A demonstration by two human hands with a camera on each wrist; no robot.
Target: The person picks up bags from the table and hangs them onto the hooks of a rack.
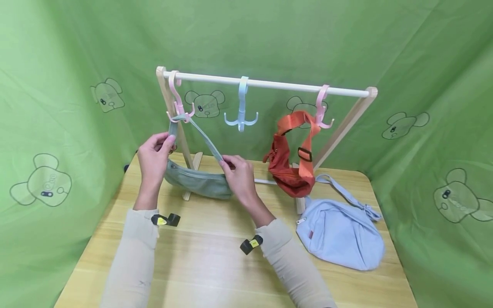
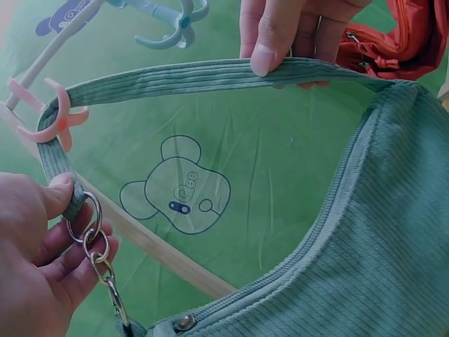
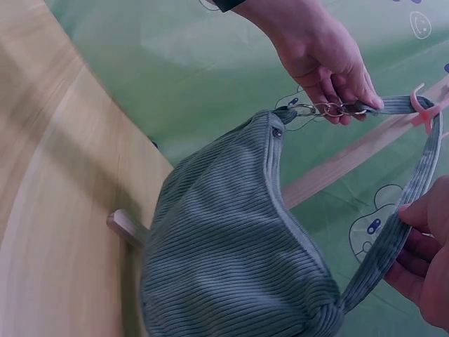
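Observation:
A green corduroy shoulder bag (image 1: 200,183) hangs below the left pink hook (image 1: 179,107), its strap (image 1: 206,139) looped over the hook's prongs. My left hand (image 1: 152,158) pinches the strap's left end, close to the metal ring and chain (image 2: 96,239) that join it to the bag. With thumb and fingers, my right hand (image 1: 239,177) pinches the strap's other side, partway down toward the bag. In the right wrist view the bag's ribbed body (image 3: 231,232) hangs between both hands, its zipper running along the upper edge.
A white rail (image 1: 277,85) on wooden posts also carries a blue hook (image 1: 241,107) and a right pink hook (image 1: 321,107). An orange-red bag (image 1: 286,164) hangs at the right hook. A light blue bag (image 1: 343,235) lies on the wooden table (image 1: 204,265); green cloth surrounds it.

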